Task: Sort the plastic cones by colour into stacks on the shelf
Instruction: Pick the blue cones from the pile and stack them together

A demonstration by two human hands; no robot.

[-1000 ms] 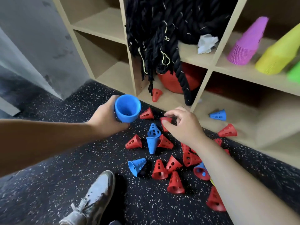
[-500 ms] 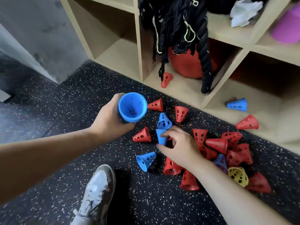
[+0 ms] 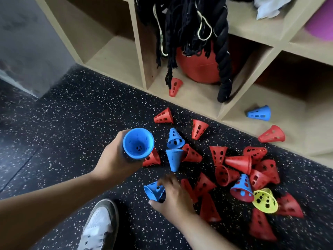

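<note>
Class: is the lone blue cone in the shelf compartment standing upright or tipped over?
Tipped over. The blue cone lies on its side on the shelf board, narrow tip pointing left.

Speckled floor (image 3: pixel 72 127) — scattered cones (image 3: pixel 237 162)

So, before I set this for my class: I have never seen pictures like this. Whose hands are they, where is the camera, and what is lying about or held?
No machine here: a person works with bare hands, and the one camera sits on their head, looking forward and down. The left hand holds an upturned blue cone, its open end facing the camera. The right hand has fingers and thumb either side of a fallen blue cone on the speckled floor; blur hides whether it grips. Nearby lie many red cones and one yellow cone. Behind stands a wooden shelf with a red ball and black rope in it.
</note>
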